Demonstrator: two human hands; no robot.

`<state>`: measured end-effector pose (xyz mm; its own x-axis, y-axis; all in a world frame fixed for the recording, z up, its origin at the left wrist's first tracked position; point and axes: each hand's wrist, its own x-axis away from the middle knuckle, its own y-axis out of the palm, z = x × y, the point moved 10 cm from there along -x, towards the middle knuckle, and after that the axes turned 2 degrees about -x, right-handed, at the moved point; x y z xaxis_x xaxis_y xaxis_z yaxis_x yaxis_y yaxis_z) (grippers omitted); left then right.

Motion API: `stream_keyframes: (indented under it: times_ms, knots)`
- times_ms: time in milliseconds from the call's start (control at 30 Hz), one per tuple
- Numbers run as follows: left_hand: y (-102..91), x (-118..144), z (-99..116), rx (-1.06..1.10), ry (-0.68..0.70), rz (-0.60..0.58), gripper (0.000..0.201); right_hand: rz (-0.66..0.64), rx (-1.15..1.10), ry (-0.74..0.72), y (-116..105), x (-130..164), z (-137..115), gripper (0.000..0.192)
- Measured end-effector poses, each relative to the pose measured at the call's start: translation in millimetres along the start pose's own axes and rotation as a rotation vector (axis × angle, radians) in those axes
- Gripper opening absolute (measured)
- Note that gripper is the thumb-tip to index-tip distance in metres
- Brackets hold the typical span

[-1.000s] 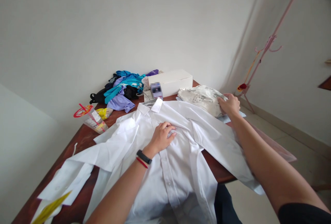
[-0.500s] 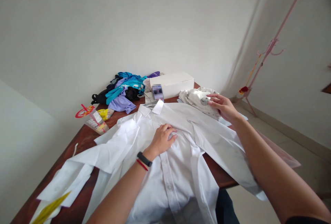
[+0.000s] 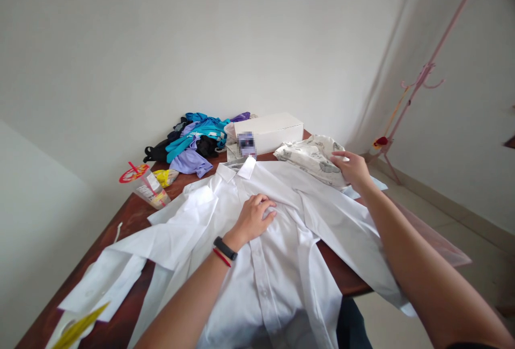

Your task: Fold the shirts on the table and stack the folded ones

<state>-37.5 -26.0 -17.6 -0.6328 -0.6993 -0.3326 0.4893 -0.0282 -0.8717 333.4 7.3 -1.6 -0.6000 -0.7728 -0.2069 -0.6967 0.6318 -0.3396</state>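
A white button-up shirt [image 3: 233,231] lies front up on the table, its collar at the far end and its sleeves spread to both sides. My left hand [image 3: 254,216] rests on the chest of the shirt, fingers loosely bent and lying on the fabric. Beyond the right sleeve, my right hand [image 3: 352,168] pinches the near right edge of a white cloth with grey print [image 3: 311,157]. That cloth is crumpled, and its garment type cannot be made out.
Behind the shirt stand a white box [image 3: 273,129] and a heap of blue, lilac and black clothes [image 3: 191,142]. A plastic cup with a straw [image 3: 149,188] is at the left edge of the table [image 3: 116,225]. A pink coat rack [image 3: 422,75] stands at right.
My right hand has moved slightly right and closed on the printed cloth, which now lies more spread, with more of its grey pattern showing. My left hand stays on the shirt.
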Motion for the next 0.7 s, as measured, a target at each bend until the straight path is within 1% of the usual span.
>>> stream_keyframes:
  times_ms: [67,133,200,267,333,433,533,600,700]
  knots:
    - [0.0,0,0,-0.005,-0.002,-0.002,0.022,0.075,0.190,-0.093,-10,0,-10,0.045]
    - [-0.3,0,0,-0.006,-0.007,-0.005,0.021,0.130,0.336,-0.167,-16,2,-17,0.045]
    - [-0.6,0,1,-0.003,-0.011,-0.008,0.021,0.157,0.444,-0.150,-20,2,-14,0.050]
    - [-0.9,-1,1,0.001,-0.012,-0.010,0.021,0.147,0.513,-0.078,-20,0,-3,0.055]
    - [-1.5,-1,1,0.004,-0.012,-0.009,0.021,0.118,0.528,-0.035,-19,-2,6,0.062]
    - [-1.9,0,2,0.004,-0.009,-0.008,0.021,0.068,0.492,-0.051,-14,-7,10,0.070]
    - [-1.5,0,1,0.008,-0.008,-0.012,0.021,0.002,0.423,-0.071,-8,-12,12,0.068]
    - [-1.3,0,1,0.008,-0.009,-0.013,0.021,0.019,0.372,-0.087,-9,-12,11,0.065]
    - [-1.4,0,2,0.006,-0.011,-0.015,0.021,0.126,0.282,-0.128,-18,-11,5,0.062]
